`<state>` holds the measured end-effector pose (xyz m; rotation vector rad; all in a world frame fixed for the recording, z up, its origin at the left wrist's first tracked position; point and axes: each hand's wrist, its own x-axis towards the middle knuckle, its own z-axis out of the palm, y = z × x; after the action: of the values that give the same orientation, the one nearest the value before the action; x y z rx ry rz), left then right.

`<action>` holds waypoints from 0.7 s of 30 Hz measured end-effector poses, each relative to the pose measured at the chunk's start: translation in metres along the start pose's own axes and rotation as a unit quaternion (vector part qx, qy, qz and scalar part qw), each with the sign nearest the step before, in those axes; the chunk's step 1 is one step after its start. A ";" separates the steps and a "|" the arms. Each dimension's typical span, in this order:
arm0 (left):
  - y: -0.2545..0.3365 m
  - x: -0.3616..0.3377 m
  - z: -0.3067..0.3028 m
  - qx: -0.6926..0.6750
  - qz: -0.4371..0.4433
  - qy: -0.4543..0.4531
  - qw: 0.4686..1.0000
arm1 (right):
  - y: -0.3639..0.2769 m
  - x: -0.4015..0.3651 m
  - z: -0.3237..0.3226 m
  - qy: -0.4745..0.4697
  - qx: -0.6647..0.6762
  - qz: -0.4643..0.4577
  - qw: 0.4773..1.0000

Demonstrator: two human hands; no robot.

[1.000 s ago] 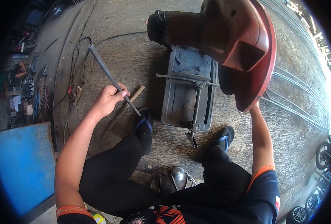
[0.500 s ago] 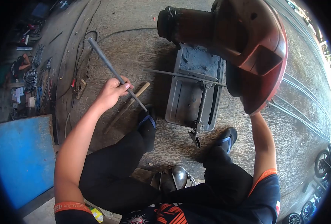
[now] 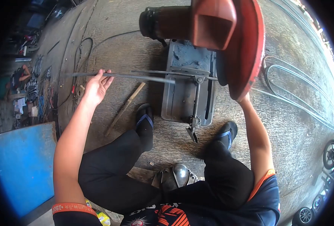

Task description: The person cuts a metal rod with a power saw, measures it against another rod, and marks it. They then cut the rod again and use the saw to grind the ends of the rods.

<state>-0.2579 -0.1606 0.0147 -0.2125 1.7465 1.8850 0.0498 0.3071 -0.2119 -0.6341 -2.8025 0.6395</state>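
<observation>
The worn concrete floor (image 3: 298, 132) carries a cut-off saw (image 3: 249, 56), whose head looks big and bulky: a scuffed red guard, a brownish motor housing and a black end cap. The upper picture edge cuts off part of the head, and the guard covers most of the dark cutting disc (image 3: 221, 69). Beneath sits the saw's grey base (image 3: 178, 101), a rectangular metal tray, its far part coated in bluish-grey grime, with a threaded vise screw (image 3: 197, 100) along it. A slim dark rod (image 3: 152, 72) lies across the base at the vise; where its right end stops near the disc is hard to make out.

Above the floor, left of the vise, a grey rod (image 3: 136, 76) is nearly level, both ends smeared by blur. The left hand (image 3: 96, 88) pinches it between thumb and fingers. The right hand (image 3: 245, 99) is at the guard's lower edge, its fingers mostly hidden, so I cannot tell their grip.
</observation>
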 end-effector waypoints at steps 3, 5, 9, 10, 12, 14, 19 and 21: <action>-0.014 0.010 0.014 -0.085 -0.019 0.089 0.992 | 0.019 -0.002 0.018 -0.024 0.006 -0.013 1.000; -0.030 0.020 0.033 -0.103 -0.031 0.127 0.986 | 0.023 -0.001 0.028 -0.055 0.033 0.044 0.997; -0.091 0.057 0.056 -0.145 -0.048 0.140 0.978 | 0.019 -0.003 0.032 -0.103 0.019 0.108 0.989; -0.105 0.063 0.060 -0.139 -0.054 0.130 0.980 | 0.017 -0.005 0.031 -0.104 0.019 0.112 0.988; -0.128 0.068 0.071 -0.151 -0.064 0.124 0.979 | 0.014 -0.012 0.028 -0.078 0.028 0.093 0.992; -0.146 0.075 0.075 -0.168 -0.078 0.117 0.976 | 0.010 -0.013 0.024 -0.095 0.022 0.111 0.989; -0.184 0.092 0.082 -0.197 -0.114 0.098 0.969 | 0.003 -0.010 0.017 -0.119 0.008 0.129 0.984; -0.193 0.102 0.080 -0.196 -0.114 0.103 0.968 | 0.004 -0.010 0.019 -0.116 0.006 0.110 0.987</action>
<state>-0.2274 -0.0545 -0.1903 -0.7499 1.3828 2.0731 0.0554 0.2991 -0.2315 -0.9312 -2.9612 0.8180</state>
